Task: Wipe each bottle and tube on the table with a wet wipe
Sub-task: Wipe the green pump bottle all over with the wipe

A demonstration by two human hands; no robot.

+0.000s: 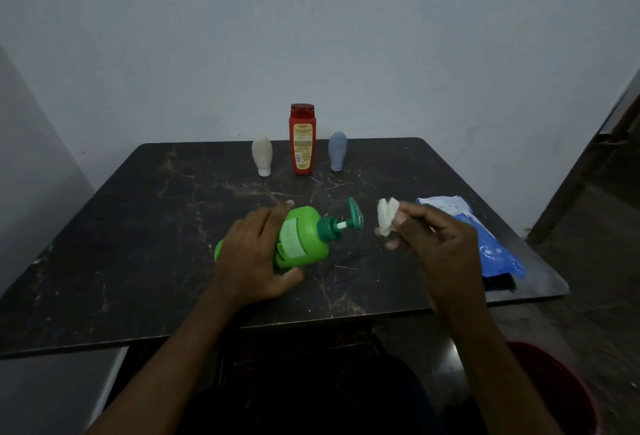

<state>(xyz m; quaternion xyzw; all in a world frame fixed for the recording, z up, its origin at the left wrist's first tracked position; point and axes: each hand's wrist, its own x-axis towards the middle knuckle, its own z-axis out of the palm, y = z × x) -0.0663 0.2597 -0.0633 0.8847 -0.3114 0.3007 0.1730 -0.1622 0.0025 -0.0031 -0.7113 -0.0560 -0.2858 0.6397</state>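
Note:
A green pump bottle (304, 237) lies tilted on its side near the table's middle, pump head pointing right. My left hand (252, 254) grips its body. My right hand (440, 240) pinches a folded white wet wipe (386, 216) just right of the pump head, not touching it. At the back stand a red bottle (302, 139), a beige tube (262, 156) on its cap to its left, and a blue-grey tube (337, 151) to its right.
A blue pack of wet wipes (485, 237) lies at the right edge of the dark marbled table (138, 226). A red bucket (557, 389) sits on the floor at lower right. A wall rises right behind the table.

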